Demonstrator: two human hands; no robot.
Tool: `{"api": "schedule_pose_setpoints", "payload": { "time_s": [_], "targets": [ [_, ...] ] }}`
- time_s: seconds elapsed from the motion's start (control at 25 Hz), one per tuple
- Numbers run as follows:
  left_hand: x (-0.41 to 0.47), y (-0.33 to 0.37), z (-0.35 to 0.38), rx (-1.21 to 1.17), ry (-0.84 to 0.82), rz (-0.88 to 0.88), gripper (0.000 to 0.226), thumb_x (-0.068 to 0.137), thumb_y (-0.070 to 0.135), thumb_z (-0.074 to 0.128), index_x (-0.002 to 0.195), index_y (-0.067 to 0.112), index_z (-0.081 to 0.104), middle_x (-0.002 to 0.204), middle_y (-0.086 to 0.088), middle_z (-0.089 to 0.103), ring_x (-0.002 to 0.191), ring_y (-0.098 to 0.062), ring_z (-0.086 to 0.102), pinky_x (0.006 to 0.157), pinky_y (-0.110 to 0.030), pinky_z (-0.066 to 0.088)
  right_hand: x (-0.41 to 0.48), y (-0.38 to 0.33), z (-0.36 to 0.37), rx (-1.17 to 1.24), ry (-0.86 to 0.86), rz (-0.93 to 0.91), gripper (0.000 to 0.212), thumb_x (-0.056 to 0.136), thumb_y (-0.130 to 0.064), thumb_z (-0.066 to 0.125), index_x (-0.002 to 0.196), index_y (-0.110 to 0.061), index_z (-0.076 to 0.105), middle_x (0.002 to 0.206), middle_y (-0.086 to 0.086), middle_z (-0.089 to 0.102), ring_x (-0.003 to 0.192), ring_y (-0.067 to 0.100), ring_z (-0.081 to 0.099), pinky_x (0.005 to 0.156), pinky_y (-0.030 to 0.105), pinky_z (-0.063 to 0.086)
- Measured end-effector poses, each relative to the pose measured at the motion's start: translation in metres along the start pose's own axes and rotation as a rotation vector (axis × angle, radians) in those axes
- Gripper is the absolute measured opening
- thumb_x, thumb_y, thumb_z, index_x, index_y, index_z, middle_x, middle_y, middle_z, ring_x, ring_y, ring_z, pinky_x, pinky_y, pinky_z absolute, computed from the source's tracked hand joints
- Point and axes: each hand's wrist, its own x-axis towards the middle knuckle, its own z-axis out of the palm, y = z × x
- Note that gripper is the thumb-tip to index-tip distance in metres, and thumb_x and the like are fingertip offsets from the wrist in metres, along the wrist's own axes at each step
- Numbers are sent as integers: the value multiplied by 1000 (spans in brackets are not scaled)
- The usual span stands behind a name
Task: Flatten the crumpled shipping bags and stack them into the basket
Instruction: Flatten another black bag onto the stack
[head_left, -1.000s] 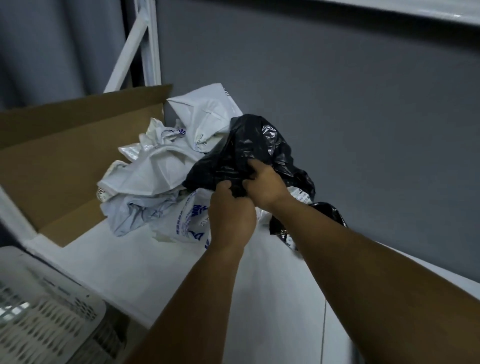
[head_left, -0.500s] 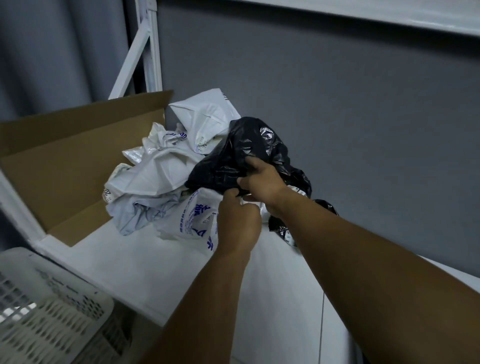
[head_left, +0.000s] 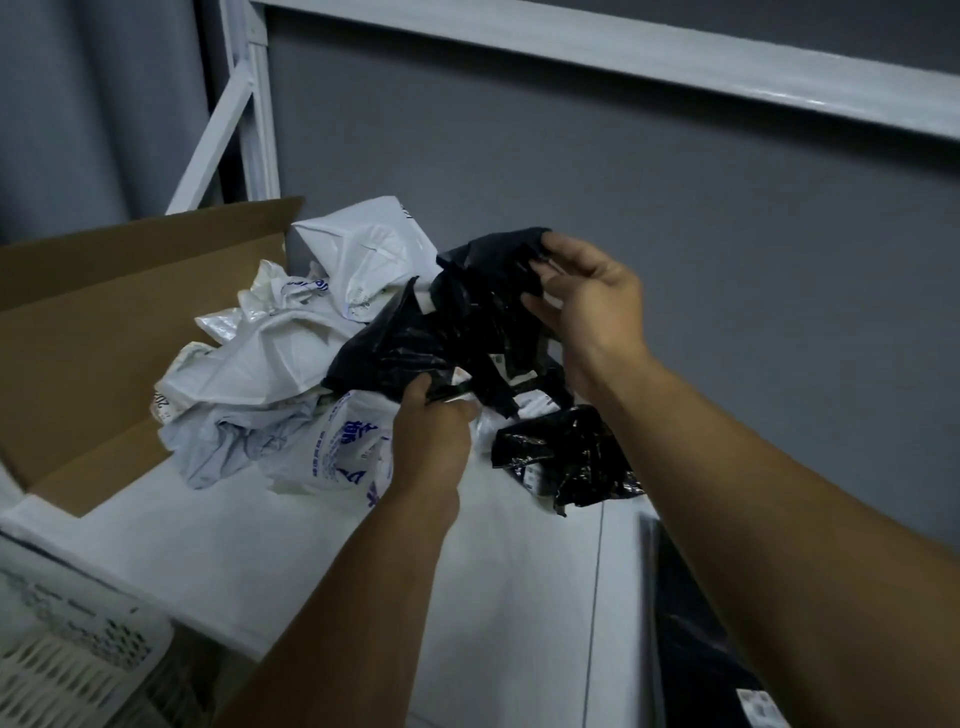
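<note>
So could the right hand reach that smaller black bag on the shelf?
Probably yes: the smaller black bag lies uncovered just below the right hand. But that hand grips the bigger black bag and would have to let go first.

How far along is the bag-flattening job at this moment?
Done: nothing visibly; the visible corner of the basket shows no bags. In hand: left hand and right hand grip the black bag, spread between them but wrinkled. Left: the white bags and a second black bag lie crumpled on the shelf.
</note>
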Motion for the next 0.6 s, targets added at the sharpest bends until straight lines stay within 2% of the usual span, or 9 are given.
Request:
{"api": "schedule_pose_setpoints", "payload": {
  "time_s": [0.08, 0.16, 0.24, 0.32, 0.4, 0.48, 0.6],
  "targets": [
    [-4, -3, 10, -53, -49, -64, 54, 94, 20, 61, 145, 24, 44, 136, -6, 55, 116, -24, 54, 105, -47, 46, -18, -25, -25, -6, 19, -60, 27, 93, 7, 58, 113, -6, 69, 101, 4, 73, 94, 14, 71, 93, 39, 58],
    [-11, -5, 20, -242, -176, -194, 51, 96, 41, 58, 141, 18, 50, 137, -11, 56, 121, -27, 56, 104, -49, 46, -42, -42, -50, 13, 50, -93, 14, 89, 2, 68, 99, -7, 72, 94, 6, 74, 89, 16, 72, 93, 44, 58],
    [-16, -10, 28, -449, -338, -316, 71, 89, 63, 56, 141, 15, 49, 135, -18, 57, 123, -34, 56, 103, -54, 45, -69, -51, -76, 63, 47, -79, 8, 82, 1, 74, 82, -7, 70, 82, 7, 71, 81, 19, 71, 91, 47, 58],
    [-21, -18, 35, -523, -415, -366, 84, 80, 73, 59, 139, 14, 49, 132, -21, 59, 121, -38, 58, 100, -58, 47, -98, -50, -105, 56, 7, -19, 15, 71, 0, 77, 76, -6, 65, 70, 7, 68, 71, 20, 69, 82, 43, 61],
    [-27, -25, 40, -541, -437, -371, 79, 78, 69, 64, 134, 15, 56, 125, -19, 65, 116, -38, 62, 92, -59, 52, -126, -39, -136, -8, -62, 38, 25, 62, 5, 81, 77, -9, 65, 65, 6, 64, 64, 19, 65, 70, 33, 59],
    [-36, -31, 48, -530, -445, -360, 61, 83, 60, 66, 125, 16, 64, 118, -16, 70, 110, -37, 66, 83, -54, 57, -148, -25, -165, -122, -198, 87, 28, 62, 9, 75, 79, -13, 69, 70, 12, 60, 64, 20, 58, 62, 26, 53],
    [-49, -41, 63, -368, -466, -318, 39, 93, 38, 59, 122, 14, 67, 115, -12, 72, 104, -29, 68, 75, -40, 56, -168, -9, -194, -326, -466, 231, 24, 70, 7, 71, 87, -10, 70, 75, 13, 61, 66, 16, 56, 62, 22, 49]
  ]
}}
